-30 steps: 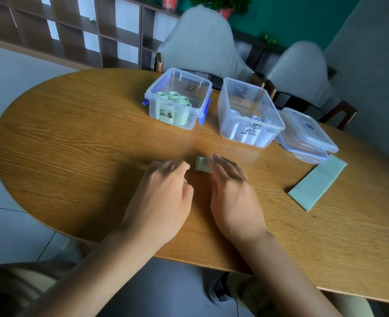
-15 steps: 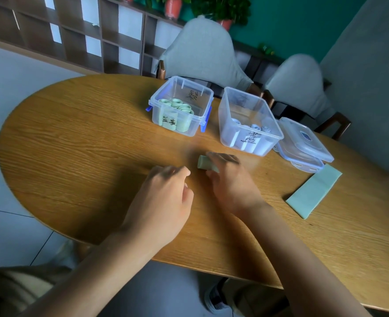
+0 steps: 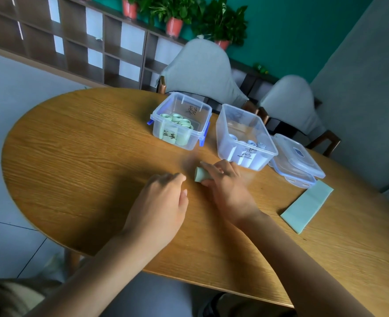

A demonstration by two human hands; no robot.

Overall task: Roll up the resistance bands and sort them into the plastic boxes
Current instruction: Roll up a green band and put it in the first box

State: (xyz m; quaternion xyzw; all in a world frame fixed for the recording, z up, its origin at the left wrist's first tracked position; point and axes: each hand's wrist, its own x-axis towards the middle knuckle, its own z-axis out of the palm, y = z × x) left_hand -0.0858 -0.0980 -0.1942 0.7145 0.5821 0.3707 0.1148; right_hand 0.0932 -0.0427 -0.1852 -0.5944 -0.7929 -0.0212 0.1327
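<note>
Your right hand (image 3: pixel 223 181) has its fingers curled round the rolled green band (image 3: pixel 200 175), which sits on the worktop (image 3: pixel 79 156) just in front of the two open boxes, while your left hand (image 3: pixel 161 202) rests beside it, loosely curled and holding nothing. Keep a firm pinch across the roll as you lift so the loose end cannot spring open, and carry it to the box of green rolls (image 3: pixel 181 121), not the box of pale rolls (image 3: pixel 246 136). Set it in beside the others before letting go; the flat green band (image 3: pixel 307 208) at your right is not yet rolled.
</note>
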